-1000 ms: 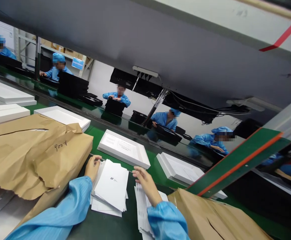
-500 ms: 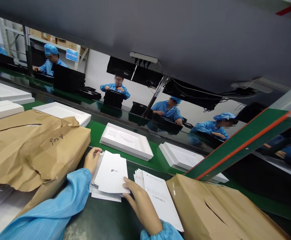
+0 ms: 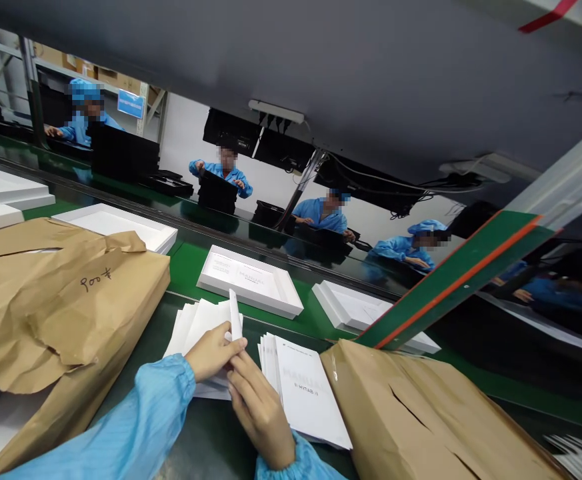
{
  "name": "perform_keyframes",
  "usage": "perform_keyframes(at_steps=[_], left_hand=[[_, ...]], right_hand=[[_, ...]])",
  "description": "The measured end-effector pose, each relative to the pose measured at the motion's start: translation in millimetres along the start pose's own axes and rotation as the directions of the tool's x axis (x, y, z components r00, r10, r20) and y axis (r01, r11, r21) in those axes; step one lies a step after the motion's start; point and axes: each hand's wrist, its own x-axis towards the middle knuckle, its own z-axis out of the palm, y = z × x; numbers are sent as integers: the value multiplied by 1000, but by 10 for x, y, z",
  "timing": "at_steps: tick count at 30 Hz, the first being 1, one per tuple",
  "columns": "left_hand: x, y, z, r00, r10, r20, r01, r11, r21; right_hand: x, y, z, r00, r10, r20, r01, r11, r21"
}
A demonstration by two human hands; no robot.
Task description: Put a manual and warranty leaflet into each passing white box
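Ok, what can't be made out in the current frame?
All in the head view:
- Raised paper: any print, turned nearly edge-on; its lower end, behind the left hand and right hand.
- Left paper stack: lower part, behind the left hand.
- Torn brown bag: full extent, cut off by the left edge.
- Blue sign: wording, too small.

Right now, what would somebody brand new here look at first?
Probably the big, crumpled brown paper package with black handwriting, filling the left side. Next, the bare left hand and bare right hand, in blue sleeves, meeting at a narrow white paper piece near the lower middle. Then perhaps the slanting pole's green band with its bright orange stripe, on the right.
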Motion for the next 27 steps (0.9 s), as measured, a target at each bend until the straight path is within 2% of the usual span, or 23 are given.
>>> perform_keyframes(at_steps=[4, 7, 9, 12, 15, 17, 18, 19, 20, 23, 27], left_hand=[[47, -55, -28, 998, -32, 57, 41, 984, -175], [68, -27, -67, 994, -105, 25, 108, 947, -304], [82, -5, -102, 989, -142, -49, 111, 910, -400], [110, -28, -142, 978, -147, -147, 44, 838, -544], [138, -112, -142, 963, -164, -214, -3, 787, -617], [152, -165, -127, 951, -193, -241, -7, 767, -642], [156, -183, -119, 946, -208, -249, -5, 759, -651], [160, -194, -113, 942, -219, -254, -3, 752, -659], [162, -201, -108, 938, -225, -262, -5, 749, -662], [169, -212, -103, 934, -221, -280, -17, 756, -654], [182, -263, -104, 940, -174, -294, -50, 780, -624]], right_hand=[[22, -55, -1, 999, 47, 9, -48, 992, 116], [55, -44, -133, 979, 194, -65, -168, 944, 284], [65, 39, -301, 935, 340, -101, -284, 889, 360], [6, 265, -600, 831, 556, 0, -523, 781, 340], [-144, 454, -786, 685, 709, 167, -727, 681, 87], [-241, 479, -800, 569, 783, 251, -785, 608, -119], [-275, 461, -783, 524, 804, 281, -788, 583, -196], [-297, 428, -759, 500, 812, 301, -782, 573, -247], [-308, 388, -737, 499, 808, 312, -767, 580, -274], [-304, 279, -719, 555, 762, 333, -708, 643, -290], [-306, 245, -794, 601, 691, 401, -611, 721, -326]])
